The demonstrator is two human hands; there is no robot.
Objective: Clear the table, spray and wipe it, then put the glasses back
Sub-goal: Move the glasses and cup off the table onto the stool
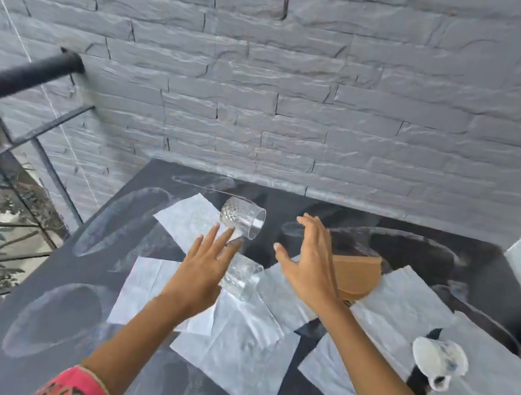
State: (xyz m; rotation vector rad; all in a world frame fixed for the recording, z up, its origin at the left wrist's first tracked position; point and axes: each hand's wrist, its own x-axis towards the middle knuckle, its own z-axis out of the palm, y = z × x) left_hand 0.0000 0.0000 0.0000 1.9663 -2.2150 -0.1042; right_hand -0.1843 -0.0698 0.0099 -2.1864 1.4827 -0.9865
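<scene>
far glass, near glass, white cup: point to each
far glass point(241, 217): head view, patterned side wall
near glass point(242, 281): head view, clear side wall
white cup point(436, 357): head view, outer body

Two clear, textured glass tumblers point(243, 218) lie on a glossy dark glass counter point(72, 268) among matt white paper napkins point(243, 344); the far wall point(273, 77) is rough grey stone.

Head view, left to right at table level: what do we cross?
black railing → left hand → right hand → brown board → small white object. The far glass and near glass overlap the left hand sideways, so they are left out.
</scene>
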